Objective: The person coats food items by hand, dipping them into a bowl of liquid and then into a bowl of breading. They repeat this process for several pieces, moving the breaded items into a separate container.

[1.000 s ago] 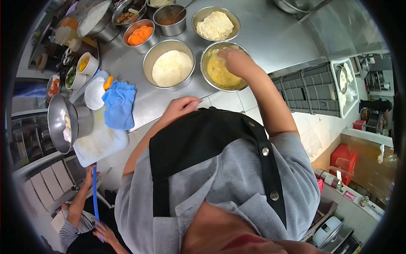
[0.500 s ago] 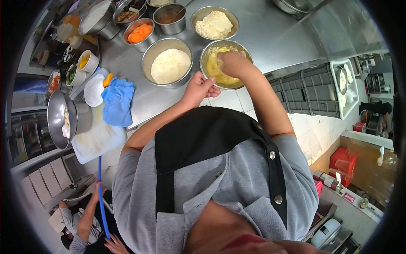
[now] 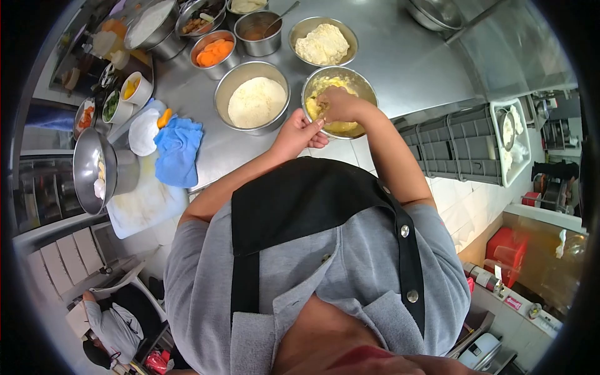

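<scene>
My left hand is closed on the near left rim of a metal bowl, with the thumb over the edge. Inside that bowl is a wet yellow mixture, some of it smeared up the far wall. My right hand reaches down into the bowl, its fingers curled in the mixture and the fingertips coated. What lies between those fingers is partly hidden. Left of it stands a larger metal bowl of pale powder. Behind, another metal bowl holds a lumpy pale-yellow mass.
Sliced carrots fill a bowl near a pot with a spoon. A blue cloth lies by a white cutting board and a tilted steel bowl. Grey crates stand right. A person sits lower left.
My right hand has shifted left and lower in the bowl, its fingers more curled and nearer the left hand. The arms with a blue pole at lower left are gone from view.
</scene>
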The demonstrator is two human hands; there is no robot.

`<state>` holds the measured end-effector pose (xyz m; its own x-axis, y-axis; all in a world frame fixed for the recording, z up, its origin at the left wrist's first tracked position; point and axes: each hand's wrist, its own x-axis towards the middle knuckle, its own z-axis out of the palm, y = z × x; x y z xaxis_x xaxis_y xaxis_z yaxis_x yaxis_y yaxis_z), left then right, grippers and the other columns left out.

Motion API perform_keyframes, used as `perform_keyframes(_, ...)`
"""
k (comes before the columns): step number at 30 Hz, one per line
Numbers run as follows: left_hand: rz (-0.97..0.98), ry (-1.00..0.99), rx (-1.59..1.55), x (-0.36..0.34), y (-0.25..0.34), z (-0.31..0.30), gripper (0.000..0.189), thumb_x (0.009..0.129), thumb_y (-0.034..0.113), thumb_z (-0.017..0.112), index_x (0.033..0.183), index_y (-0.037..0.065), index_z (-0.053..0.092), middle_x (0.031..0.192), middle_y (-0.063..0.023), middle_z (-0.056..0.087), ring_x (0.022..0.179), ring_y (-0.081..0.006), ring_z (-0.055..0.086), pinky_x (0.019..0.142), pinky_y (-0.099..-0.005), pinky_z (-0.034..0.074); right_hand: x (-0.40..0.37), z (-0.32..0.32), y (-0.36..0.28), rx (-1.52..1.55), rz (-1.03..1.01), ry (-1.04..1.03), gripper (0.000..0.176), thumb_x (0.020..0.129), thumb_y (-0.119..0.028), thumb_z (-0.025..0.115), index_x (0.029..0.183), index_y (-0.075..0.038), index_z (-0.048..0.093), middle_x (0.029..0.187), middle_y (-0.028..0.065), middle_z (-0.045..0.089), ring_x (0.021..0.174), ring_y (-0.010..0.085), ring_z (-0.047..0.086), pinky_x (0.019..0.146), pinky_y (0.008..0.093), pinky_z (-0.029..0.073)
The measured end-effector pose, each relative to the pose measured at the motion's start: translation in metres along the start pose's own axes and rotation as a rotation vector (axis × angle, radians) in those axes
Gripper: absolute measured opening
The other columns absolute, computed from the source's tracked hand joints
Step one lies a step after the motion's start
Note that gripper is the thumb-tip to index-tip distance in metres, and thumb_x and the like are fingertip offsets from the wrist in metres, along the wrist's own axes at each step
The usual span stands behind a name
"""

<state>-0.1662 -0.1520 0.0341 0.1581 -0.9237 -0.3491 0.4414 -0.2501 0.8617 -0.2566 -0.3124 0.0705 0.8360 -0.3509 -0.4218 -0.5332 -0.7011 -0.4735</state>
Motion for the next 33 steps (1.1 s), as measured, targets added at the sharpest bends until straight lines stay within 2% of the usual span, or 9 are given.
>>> perform_keyframes(2, 0.005, -0.009, 0.023, 0.001, 0.0, -0.002, 0.023, 0.092, 0.019, 0.055, 0.098, 0.004, 0.039, 0.084, -0.0111, 0.058, 0.072, -0.0177, 0.064, 0.064, -0.0279, 0.056, 0.002, -0.002, 0.01, 0.16, -0.089, -0.012, 0.047, 0.069, -0.028, 0.067, 0.112, -0.007, 0.062, 0.11, 0.0216, 0.059, 0.108, 0.0324, 0.055, 0.092, 0.0398, 0.042)
perform_keyframes(5, 0.023, -0.032, 0.047, 0.0, -0.001, -0.002, 0.023, 0.092, 0.017, 0.055, 0.098, 0.002, 0.038, 0.083, -0.012, 0.058, 0.073, -0.0185, 0.064, 0.064, -0.0284, 0.056, 0.011, -0.002, 0.014, 0.288, 0.023, -0.055, 0.05, 0.069, -0.03, 0.066, 0.112, -0.005, 0.061, 0.111, 0.0223, 0.059, 0.104, 0.0325, 0.057, 0.09, 0.0352, 0.043)
perform_keyframes(8, 0.037, -0.041, 0.041, -0.001, -0.003, -0.001, 0.022, 0.092, 0.016, 0.055, 0.096, 0.001, 0.039, 0.082, -0.0129, 0.059, 0.073, -0.0193, 0.065, 0.063, -0.029, 0.056, 0.007, -0.002, 0.001, 0.202, 0.013, -0.005, 0.052, 0.071, -0.033, 0.065, 0.112, -0.002, 0.06, 0.109, 0.0223, 0.061, 0.102, 0.0327, 0.058, 0.09, 0.0367, 0.043)
perform_keyframes(14, 0.028, -0.026, 0.026, -0.001, -0.004, -0.007, 0.021, 0.092, 0.015, 0.055, 0.091, 0.003, 0.038, 0.081, -0.014, 0.059, 0.073, -0.02, 0.065, 0.063, -0.0297, 0.056, -0.004, -0.006, 0.012, 0.366, -0.095, 0.067, 0.045, 0.069, -0.016, 0.067, 0.111, -0.003, 0.06, 0.105, 0.0185, 0.063, 0.1, 0.0288, 0.059, 0.088, 0.034, 0.044)
perform_keyframes(20, 0.017, -0.006, -0.027, 0.0, -0.005, -0.008, 0.02, 0.091, 0.014, 0.056, 0.089, 0.005, 0.038, 0.08, -0.0131, 0.059, 0.072, -0.0186, 0.064, 0.062, -0.0291, 0.056, -0.01, 0.005, 0.012, 0.44, -0.25, 0.01, 0.054, 0.065, -0.005, 0.068, 0.117, -0.006, 0.054, 0.104, 0.0153, 0.064, 0.099, 0.0284, 0.06, 0.087, 0.0335, 0.044)
perform_keyframes(23, 0.008, -0.002, -0.023, 0.001, -0.004, -0.009, 0.02, 0.091, 0.014, 0.056, 0.088, 0.006, 0.038, 0.079, -0.0123, 0.059, 0.071, -0.0181, 0.064, 0.062, -0.0287, 0.056, -0.005, 0.013, 0.014, 0.316, -0.272, 0.024, 0.059, 0.064, -0.005, 0.068, 0.121, -0.008, 0.051, 0.103, 0.0137, 0.064, 0.098, 0.0309, 0.059, 0.087, 0.0343, 0.044)
perform_keyframes(26, 0.007, 0.001, -0.018, 0.002, -0.005, -0.01, 0.02, 0.091, 0.014, 0.056, 0.087, 0.006, 0.038, 0.079, -0.0118, 0.059, 0.07, -0.0181, 0.064, 0.061, -0.0287, 0.056, -0.02, 0.0, -0.005, -0.027, -0.176, 0.008, 0.055, 0.065, -0.004, 0.067, 0.118, -0.008, 0.054, 0.105, 0.0129, 0.064, 0.1, 0.0336, 0.059, 0.087, 0.0355, 0.044)
perform_keyframes(29, -0.003, 0.009, -0.048, 0.001, -0.003, -0.01, 0.02, 0.091, 0.014, 0.056, 0.087, 0.007, 0.038, 0.079, -0.0114, 0.059, 0.07, -0.0179, 0.064, 0.061, -0.0287, 0.055, -0.018, -0.006, 0.019, 0.181, -0.203, 0.084, 0.049, 0.067, -0.002, 0.066, 0.115, -0.005, 0.056, 0.106, 0.0142, 0.063, 0.101, 0.0308, 0.059, 0.088, 0.0348, 0.044)
perform_keyframes(33, -0.015, 0.014, -0.065, -0.002, 0.001, -0.011, 0.02, 0.091, 0.015, 0.056, 0.087, 0.008, 0.038, 0.079, -0.0107, 0.059, 0.07, -0.0173, 0.064, 0.062, -0.0282, 0.055, -0.026, -0.026, 0.04, 0.678, -0.081, 0.206, 0.044, 0.07, 0.007, 0.057, 0.114, 0.004, 0.052, 0.107, 0.0082, 0.06, 0.098, 0.0172, 0.057, 0.091, 0.0302, 0.042)
